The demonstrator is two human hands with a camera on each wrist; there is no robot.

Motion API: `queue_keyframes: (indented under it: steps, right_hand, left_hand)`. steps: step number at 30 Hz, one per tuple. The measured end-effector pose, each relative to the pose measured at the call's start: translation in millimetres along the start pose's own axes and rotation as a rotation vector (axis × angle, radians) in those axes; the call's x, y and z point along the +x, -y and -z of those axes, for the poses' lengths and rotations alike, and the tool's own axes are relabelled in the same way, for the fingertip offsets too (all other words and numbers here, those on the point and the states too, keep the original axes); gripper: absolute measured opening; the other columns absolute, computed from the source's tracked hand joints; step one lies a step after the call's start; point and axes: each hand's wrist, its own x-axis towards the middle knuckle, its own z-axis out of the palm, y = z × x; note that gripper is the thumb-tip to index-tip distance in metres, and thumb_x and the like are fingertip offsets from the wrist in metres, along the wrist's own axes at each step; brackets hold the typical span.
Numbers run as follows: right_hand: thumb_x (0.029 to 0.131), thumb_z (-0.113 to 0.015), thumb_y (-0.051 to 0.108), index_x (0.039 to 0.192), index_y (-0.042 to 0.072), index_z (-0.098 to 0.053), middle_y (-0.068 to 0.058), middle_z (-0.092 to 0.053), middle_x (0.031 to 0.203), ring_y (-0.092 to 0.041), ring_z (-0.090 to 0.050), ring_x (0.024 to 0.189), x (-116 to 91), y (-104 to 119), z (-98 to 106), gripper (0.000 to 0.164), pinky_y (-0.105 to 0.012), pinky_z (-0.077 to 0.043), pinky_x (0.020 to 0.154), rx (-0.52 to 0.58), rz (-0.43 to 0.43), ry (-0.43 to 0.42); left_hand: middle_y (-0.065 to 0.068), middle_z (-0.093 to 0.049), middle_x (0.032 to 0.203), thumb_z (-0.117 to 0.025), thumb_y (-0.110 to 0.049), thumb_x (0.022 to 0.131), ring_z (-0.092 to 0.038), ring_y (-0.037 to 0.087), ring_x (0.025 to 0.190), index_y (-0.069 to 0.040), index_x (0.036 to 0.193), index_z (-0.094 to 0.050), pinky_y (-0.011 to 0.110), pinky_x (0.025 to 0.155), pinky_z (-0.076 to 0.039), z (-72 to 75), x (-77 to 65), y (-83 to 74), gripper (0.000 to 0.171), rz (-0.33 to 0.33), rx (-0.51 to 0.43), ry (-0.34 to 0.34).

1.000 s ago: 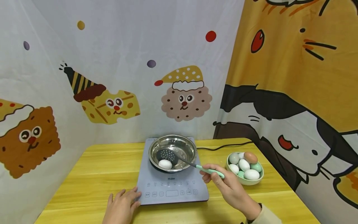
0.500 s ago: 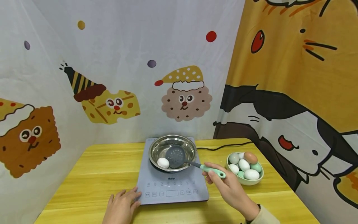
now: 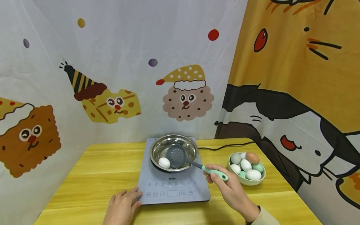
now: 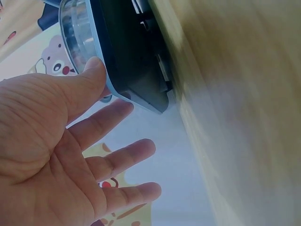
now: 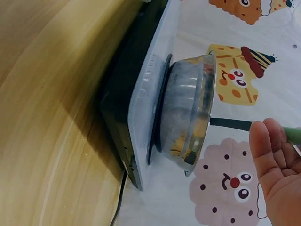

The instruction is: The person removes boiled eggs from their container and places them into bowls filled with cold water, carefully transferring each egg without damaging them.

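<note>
My right hand (image 3: 232, 189) grips the mint-green handle of a skimmer (image 3: 176, 156). Its dark grey perforated bowl lies inside a round steel pan (image 3: 194, 157). Just left of that bowl, a white egg (image 3: 164, 162) rests in the pan near the front-left wall. The pan stands on a flat induction cooker (image 3: 172, 187). My left hand (image 3: 122, 206) is at the cooker's front-left corner. In the left wrist view, its thumb and index fingertips (image 4: 96, 66) touch that corner while the other fingers stretch out loosely. The right wrist view shows the skimmer's shaft entering over the pan's rim; the bowl is hidden there.
A pale green bowl (image 3: 248, 182) heaped with white, brown and greenish eggs stands right of the cooker, close behind my right hand. A black cord (image 3: 225, 146) runs right from the cooker. A cartoon-printed curtain (image 3: 121, 47) backs the yellow wooden table (image 3: 98, 168).
The skimmer's bowl has moved right, off the egg, and turned within the pan. The egg has shifted slightly left. My left hand stays at the cooker's corner.
</note>
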Motion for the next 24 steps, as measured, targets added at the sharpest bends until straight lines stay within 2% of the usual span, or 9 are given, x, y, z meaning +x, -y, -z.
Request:
queue_keyframes:
  steps: [5,11,17,20,22,24]
  right_hand:
    - [0.107,-0.049,-0.01,0.128,0.002,-0.068,-0.013,-0.079,0.112,-0.009,-0.076,0.097,-1.6,1.4,-1.1,0.031,-0.032,-0.067,0.083,-0.023,0.079,0.031]
    - [0.106,-0.043,-0.014,0.139,-0.002,-0.064,-0.014,-0.077,0.125,-0.009,-0.075,0.109,-4.0,0.5,-3.7,0.041,-0.028,-0.064,0.092,-0.004,0.119,0.109]
    - [0.1,-0.043,-0.022,0.14,-0.003,-0.063,-0.021,-0.077,0.122,-0.01,-0.076,0.109,-6.9,0.8,-4.0,0.049,-0.025,-0.063,0.094,-0.036,0.248,0.097]
    - [0.098,-0.044,-0.023,0.139,-0.003,-0.064,-0.018,-0.077,0.122,-0.011,-0.076,0.108,-7.4,2.4,-4.0,0.05,-0.024,-0.063,0.094,-0.054,0.289,0.083]
    - [0.098,-0.044,-0.023,0.137,-0.002,-0.065,-0.013,-0.078,0.121,-0.013,-0.076,0.105,-8.1,3.3,-4.2,0.049,-0.024,-0.063,0.093,-0.056,0.283,0.072]
    - [0.101,-0.042,-0.02,0.136,-0.003,-0.065,-0.01,-0.078,0.12,-0.015,-0.077,0.102,-8.7,3.6,-4.6,0.045,-0.024,-0.062,0.093,-0.026,0.233,0.057]
  left_hand:
    - [0.007,-0.073,0.142,-0.085,-0.023,0.09,-0.065,0.051,0.127,-0.019,0.122,-0.08,0.085,0.106,-0.038,1.6,-0.2,-1.0,0.033,0.001,-0.004,-0.002]
    - [0.007,-0.073,0.142,-0.085,-0.022,0.09,-0.065,0.051,0.127,-0.018,0.122,-0.08,0.084,0.106,-0.039,2.4,-0.6,-1.3,0.033,0.001,-0.006,0.002]
    - [0.007,-0.074,0.14,-0.086,-0.022,0.089,-0.067,0.05,0.123,-0.018,0.121,-0.08,0.083,0.105,-0.041,2.1,-1.4,-1.3,0.033,-0.009,-0.002,-0.011]
    - [0.007,-0.075,0.139,-0.086,-0.022,0.088,-0.068,0.05,0.121,-0.018,0.12,-0.081,0.083,0.104,-0.042,1.8,-2.2,-1.3,0.033,-0.015,-0.001,-0.029]
    - [0.007,-0.075,0.139,-0.087,-0.022,0.088,-0.068,0.051,0.12,-0.018,0.119,-0.081,0.083,0.104,-0.042,1.6,-2.7,-1.2,0.032,-0.017,-0.001,-0.04]
    - [0.007,-0.075,0.139,-0.087,-0.022,0.088,-0.068,0.051,0.12,-0.018,0.12,-0.081,0.083,0.104,-0.042,1.2,-3.0,-0.9,0.032,-0.016,-0.002,-0.043]
